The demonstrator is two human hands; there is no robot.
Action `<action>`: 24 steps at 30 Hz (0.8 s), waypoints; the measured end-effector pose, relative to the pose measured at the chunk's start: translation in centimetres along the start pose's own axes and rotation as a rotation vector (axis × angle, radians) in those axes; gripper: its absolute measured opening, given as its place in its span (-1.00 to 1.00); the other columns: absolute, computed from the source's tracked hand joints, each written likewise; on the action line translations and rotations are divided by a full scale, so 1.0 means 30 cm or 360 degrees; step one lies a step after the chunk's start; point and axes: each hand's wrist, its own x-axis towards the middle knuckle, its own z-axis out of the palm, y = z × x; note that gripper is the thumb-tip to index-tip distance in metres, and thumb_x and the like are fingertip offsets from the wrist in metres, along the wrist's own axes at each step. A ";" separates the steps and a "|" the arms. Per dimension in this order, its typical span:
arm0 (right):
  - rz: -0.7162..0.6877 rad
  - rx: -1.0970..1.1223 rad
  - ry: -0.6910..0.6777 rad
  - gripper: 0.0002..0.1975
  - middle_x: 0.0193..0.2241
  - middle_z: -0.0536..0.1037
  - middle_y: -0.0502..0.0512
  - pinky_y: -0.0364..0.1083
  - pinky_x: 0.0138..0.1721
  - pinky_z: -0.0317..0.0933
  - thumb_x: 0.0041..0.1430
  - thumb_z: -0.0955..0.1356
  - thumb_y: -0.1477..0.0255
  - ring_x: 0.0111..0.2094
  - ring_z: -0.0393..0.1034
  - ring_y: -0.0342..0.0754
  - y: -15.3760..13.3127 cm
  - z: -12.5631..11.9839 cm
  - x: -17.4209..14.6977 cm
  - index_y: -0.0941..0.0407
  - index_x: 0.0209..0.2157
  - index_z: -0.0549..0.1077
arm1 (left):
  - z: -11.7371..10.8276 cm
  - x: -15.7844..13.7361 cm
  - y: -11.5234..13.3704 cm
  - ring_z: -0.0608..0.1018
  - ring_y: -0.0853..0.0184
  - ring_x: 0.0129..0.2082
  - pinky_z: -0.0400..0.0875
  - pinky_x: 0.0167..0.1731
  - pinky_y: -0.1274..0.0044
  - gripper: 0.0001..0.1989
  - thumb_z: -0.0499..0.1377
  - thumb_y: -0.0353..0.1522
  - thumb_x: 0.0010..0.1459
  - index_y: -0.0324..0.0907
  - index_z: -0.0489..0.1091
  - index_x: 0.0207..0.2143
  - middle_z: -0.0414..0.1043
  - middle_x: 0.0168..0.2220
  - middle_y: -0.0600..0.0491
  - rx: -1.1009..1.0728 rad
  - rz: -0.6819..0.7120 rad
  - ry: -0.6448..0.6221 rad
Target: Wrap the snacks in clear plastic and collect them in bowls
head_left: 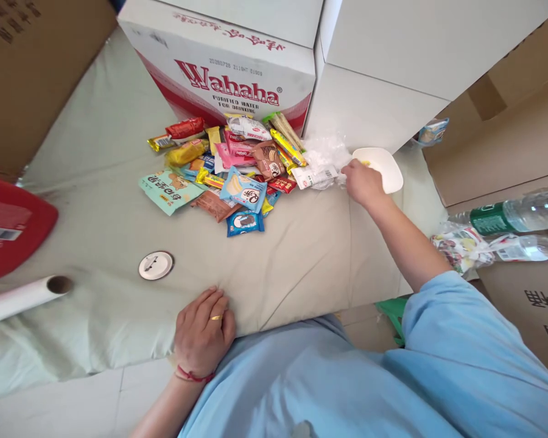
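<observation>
My right hand (364, 181) is closed at the left rim of a white bowl (391, 170), beside a crinkled clear plastic bag (326, 155). Its fingertips point away from me, and whatever they pinch is hidden. A small yellow thing (365, 163) shows in the bowl just beyond the fingers. A white labelled packet (317, 177) lies left of that hand, by the bag. Palm down on the cloth's near edge, my left hand (204, 333) rests with loosely bent fingers and holds nothing. It wears a ring and a red cord bracelet. A round pin badge (156, 266) lies back-up beyond it.
Several wrapped snacks (242, 164) are heaped before a Wahaha carton (237, 79). White boxes (369, 91) stand behind the bowl. A white tube (27, 298) and a red object (13, 228) lie left on the cloth (296, 261). Plastic bottles (530, 213) lie at right.
</observation>
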 end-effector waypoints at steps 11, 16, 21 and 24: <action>0.0272 0.1604 0.0069 -0.67 -0.52 0.44 -0.04 -0.13 -0.49 0.12 0.14 0.50 0.13 -0.54 0.24 -0.15 -0.053 0.001 -0.362 0.08 -0.38 0.45 | -0.051 0.047 0.069 0.57 0.23 -0.10 0.51 -0.08 0.37 -0.82 0.23 -0.48 0.27 -0.12 0.44 -0.09 0.48 -0.10 -0.05 -0.0642 -0.0649 0.0159; 0.0584 0.2744 -0.0373 -0.43 -0.62 0.30 -0.17 -0.21 -0.67 -0.05 -0.13 0.59 -0.06 -0.66 0.08 -0.25 -0.314 0.060 -0.561 0.06 -0.44 0.35 | -0.010 0.232 0.210 0.55 0.29 -0.14 0.53 -0.27 0.50 -0.80 0.24 -0.27 0.31 -0.08 0.38 -0.05 0.39 -0.06 -0.02 -0.1646 -0.0875 -0.0198; 0.0421 0.2987 -0.0816 -0.50 -0.46 0.50 -0.05 -0.16 -0.43 0.32 -0.17 0.65 0.10 -0.47 0.36 -0.18 -0.457 0.073 -0.608 0.09 -0.28 0.55 | 0.094 0.361 0.228 0.52 0.26 -0.14 0.47 -0.23 0.49 -0.71 0.32 -0.13 0.20 -0.14 0.48 -0.18 0.46 -0.13 -0.03 -0.1838 -0.1107 -0.0302; 0.0349 0.2815 -0.0668 -0.59 -0.54 0.42 -0.11 -0.20 -0.53 0.11 -0.10 0.63 0.15 -0.56 0.19 -0.24 -0.401 0.069 -0.599 0.11 -0.32 0.56 | 0.113 0.356 0.160 0.45 0.37 -0.38 0.37 -0.35 0.54 -0.68 0.36 -0.10 0.15 -0.16 0.49 -0.28 0.46 -0.36 0.08 -0.2000 -0.1393 -0.0266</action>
